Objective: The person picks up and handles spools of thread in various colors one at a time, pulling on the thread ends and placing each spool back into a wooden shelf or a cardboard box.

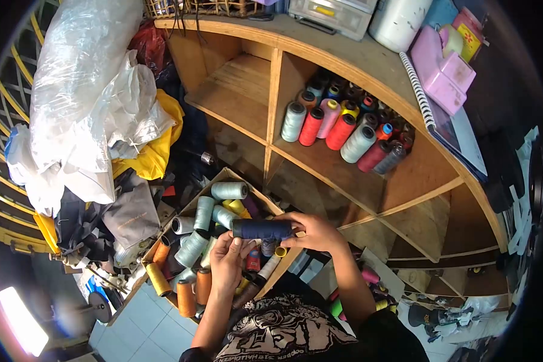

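Observation:
A dark navy thread spool lies sideways between my two hands, above an open box of thread spools. My left hand is closed around its left end, fingers pinching from below. At the other end, my right hand grips the spool with thumb and fingers. Under and around the hands the box holds several spools, among them a pale green spool, an orange spool and a yellow spool. Part of the box's contents is hidden by my hands and the navy spool.
Ahead stands a wooden shelf unit with several upright spools, including a red spool, in one compartment. A tape dispenser and a spiral notebook sit on top. Plastic bags and fabric pile up at left.

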### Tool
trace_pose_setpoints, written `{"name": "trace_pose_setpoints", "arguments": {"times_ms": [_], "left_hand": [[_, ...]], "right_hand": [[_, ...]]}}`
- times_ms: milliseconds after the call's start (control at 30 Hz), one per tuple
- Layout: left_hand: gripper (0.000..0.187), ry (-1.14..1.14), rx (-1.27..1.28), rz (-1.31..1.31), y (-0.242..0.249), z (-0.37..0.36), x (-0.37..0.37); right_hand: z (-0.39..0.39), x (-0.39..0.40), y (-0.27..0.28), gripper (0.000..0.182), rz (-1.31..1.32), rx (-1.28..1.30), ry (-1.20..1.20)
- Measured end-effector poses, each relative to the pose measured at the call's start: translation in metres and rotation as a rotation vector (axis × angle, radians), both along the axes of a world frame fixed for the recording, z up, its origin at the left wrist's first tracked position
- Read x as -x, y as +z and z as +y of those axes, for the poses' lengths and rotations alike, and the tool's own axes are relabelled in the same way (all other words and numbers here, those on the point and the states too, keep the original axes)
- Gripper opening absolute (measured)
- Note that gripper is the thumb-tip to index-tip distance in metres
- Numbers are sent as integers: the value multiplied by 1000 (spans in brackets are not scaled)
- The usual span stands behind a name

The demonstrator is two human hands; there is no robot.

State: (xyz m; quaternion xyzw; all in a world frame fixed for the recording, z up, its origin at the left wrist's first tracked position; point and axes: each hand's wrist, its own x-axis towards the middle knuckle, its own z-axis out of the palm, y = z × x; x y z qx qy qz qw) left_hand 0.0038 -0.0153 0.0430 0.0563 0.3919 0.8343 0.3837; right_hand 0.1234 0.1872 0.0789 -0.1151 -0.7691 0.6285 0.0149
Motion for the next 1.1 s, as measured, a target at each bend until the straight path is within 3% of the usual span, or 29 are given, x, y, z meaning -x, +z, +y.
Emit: {"name": "trace_pose_setpoints", "arguments": {"times_ms": [67, 433, 500, 833, 1033, 1100], "left_hand": [[15, -24, 14, 31, -4, -1, -1], [15, -8, 23, -143, -4, -6, -6], [13, 54, -68, -237, -4, -6, -5], [15, 95, -37, -331, 12, -5, -3], [17, -83, -173, -236, 8, -12, -4], [18, -180, -73, -197, 14, -15, -4]], "right_hand": [[5, -4, 1, 51, -133, -61, -52], [-4, 2, -5, 42, 48, 339, -226], [-5, 4, 1, 33, 53, 405, -229], [-7, 4, -2, 15, 102, 230, -144], [-4, 9, -12, 17, 102, 250, -123], [0, 15, -3, 17, -1, 103, -206]]}}
